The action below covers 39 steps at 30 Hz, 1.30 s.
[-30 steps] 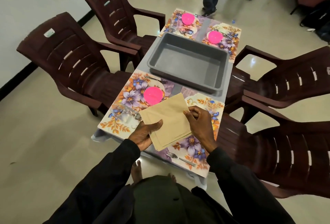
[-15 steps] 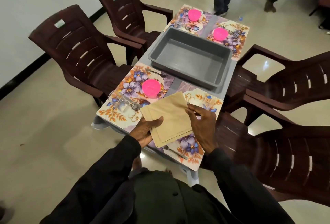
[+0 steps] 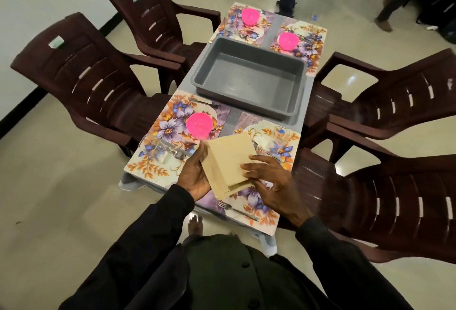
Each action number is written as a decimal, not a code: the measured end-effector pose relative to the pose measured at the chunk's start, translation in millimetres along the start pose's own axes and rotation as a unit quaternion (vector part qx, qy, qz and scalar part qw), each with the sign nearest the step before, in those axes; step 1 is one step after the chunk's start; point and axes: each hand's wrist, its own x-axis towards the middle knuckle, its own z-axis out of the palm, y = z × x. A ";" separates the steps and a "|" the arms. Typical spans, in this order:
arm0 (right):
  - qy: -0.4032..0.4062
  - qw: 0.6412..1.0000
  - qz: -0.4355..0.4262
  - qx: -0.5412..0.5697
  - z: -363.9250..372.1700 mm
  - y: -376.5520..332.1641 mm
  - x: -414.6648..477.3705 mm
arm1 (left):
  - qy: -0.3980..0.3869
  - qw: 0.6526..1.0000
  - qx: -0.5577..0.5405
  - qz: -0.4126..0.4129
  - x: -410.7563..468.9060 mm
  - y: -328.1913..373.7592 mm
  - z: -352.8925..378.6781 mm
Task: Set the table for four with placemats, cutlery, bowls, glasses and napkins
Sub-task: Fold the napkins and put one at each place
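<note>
Left hand holds the stack of beige square napkins by its left edge: palm up, fingers curled round the far-left corner. Right hand is at the near-right corner. Its fingers, slightly spread, lie on the top sheet with the thumb at the edge below, which looks like a pinch on the upper sheets. The sheets fan apart at that corner.

The stack is held off the table, tilted, over the near-right floral placemat and just beside the pink plastic bowl on the near-left floral placemat. A metal fork lies on the near edge of the right mat. A clear glass stands on the left mat. The grey plastic tub sits mid-table.

Writing: pale stickers on the backs of the two left brown plastic chairs are too small to read. No brand marks show anywhere.

Versus 0.5 s ago:
- The right hand has slid from the stack's far-right edge down to the near-right corner.
- The left hand has shifted from a thumb-on-top hold at the near corner to cradling the whole left edge.
- The stack has rotated and now tilts more steeply.
</note>
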 end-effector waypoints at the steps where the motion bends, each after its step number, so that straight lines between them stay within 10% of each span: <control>1: -0.022 1.000 -0.003 0.001 -0.5 -1.2 0.1 | -0.009 1.000 0.004 -0.006 0.4 3.8 1.7; 9: 0.100 0.980 0.164 -0.049 10.9 -8.9 34.0 | -0.023 0.992 0.121 -0.005 24.9 24.8 -2.8; 15: 0.003 0.922 0.386 0.038 32.1 12.8 59.5 | -0.032 0.993 0.116 -0.014 40.6 45.6 -7.5; 28: 0.073 0.883 0.422 0.190 29.6 4.7 78.5 | -0.011 0.981 0.191 -0.024 54.1 79.0 -25.1; 32: 0.237 0.795 0.447 0.334 43.8 -6.1 77.7 | -0.012 0.985 0.170 -0.035 54.4 75.2 -22.8; 39: 0.282 0.698 0.466 0.466 77.7 -11.2 59.2 | -0.024 0.989 0.136 -0.056 54.7 60.7 -13.9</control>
